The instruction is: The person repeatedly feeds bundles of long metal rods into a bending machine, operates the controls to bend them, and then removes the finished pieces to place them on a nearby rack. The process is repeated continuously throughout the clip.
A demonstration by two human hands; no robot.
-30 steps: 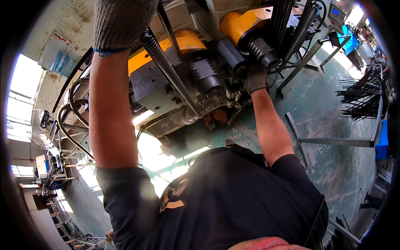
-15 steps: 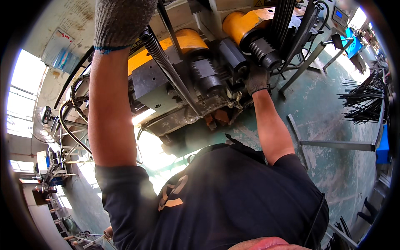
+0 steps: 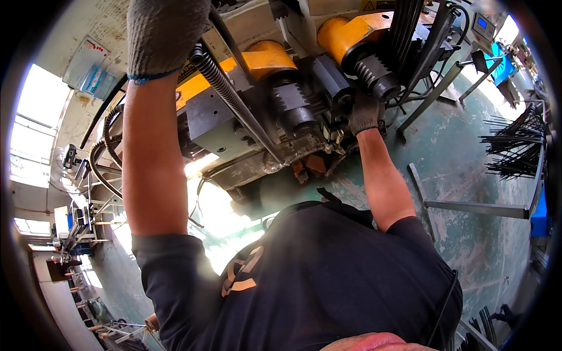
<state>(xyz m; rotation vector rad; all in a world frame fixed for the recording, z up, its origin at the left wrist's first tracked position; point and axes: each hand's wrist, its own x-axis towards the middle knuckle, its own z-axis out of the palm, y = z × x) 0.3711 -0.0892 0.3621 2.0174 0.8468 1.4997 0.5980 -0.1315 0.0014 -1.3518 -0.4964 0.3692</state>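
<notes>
Wearing a grey knitted glove, my left hand (image 3: 165, 38) reaches up at the top left, beside a dark bar and the upper end of a spring-wrapped rod (image 3: 231, 93). Its fingers are too dark and cut off by the frame to make out. My right hand (image 3: 364, 112), also gloved, is at the front of a yellow and dark metal machine (image 3: 342, 36), just below a thick toothed cylinder (image 3: 374, 73) and beside a dark angular block (image 3: 331, 76). The machine's parts and shadow hide its fingers. A second toothed cylinder (image 3: 291, 102) lies further left.
Long dark rods (image 3: 404, 26) stand bunched at the machine's upper right. A metal stand (image 3: 433, 96) and a low steel bar (image 3: 477, 206) are on the right. Beyond them sits a bundle of thin black rods (image 3: 515, 143). Ribbed hoses (image 3: 99, 149) hang at the left.
The view has shifted slightly, so the machine sits a little further right. My left hand has moved slightly left in the picture. My right hand stays at the same place on the machine.
</notes>
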